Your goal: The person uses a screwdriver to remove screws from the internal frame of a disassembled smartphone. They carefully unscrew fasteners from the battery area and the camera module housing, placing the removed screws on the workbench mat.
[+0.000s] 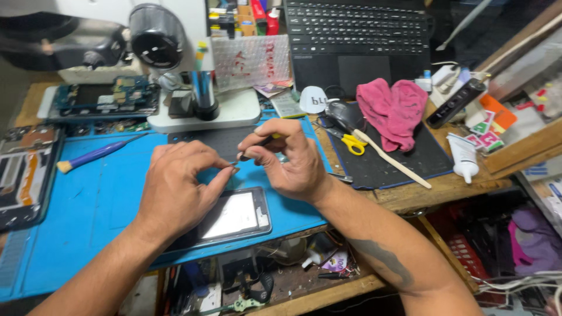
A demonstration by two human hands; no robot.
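Observation:
My left hand [178, 187] pinches a tiny part between thumb and forefinger above an opened phone [234, 215] that lies on the blue work mat [88, 205]. My right hand [288, 158] holds thin tweezers [253, 151], their tip touching the small part at my left fingertips. Both hands hover just over the phone's top edge. The part itself is too small to identify.
A microscope [193, 88] stands behind the hands. A purple-handled brush [99, 153] lies on the mat to the left, beside a disassembled device [23, 175]. To the right lie yellow scissors [351, 142], a pink cloth [393, 111], a wooden stick [392, 158], a white tube [464, 157] and a laptop [357, 41].

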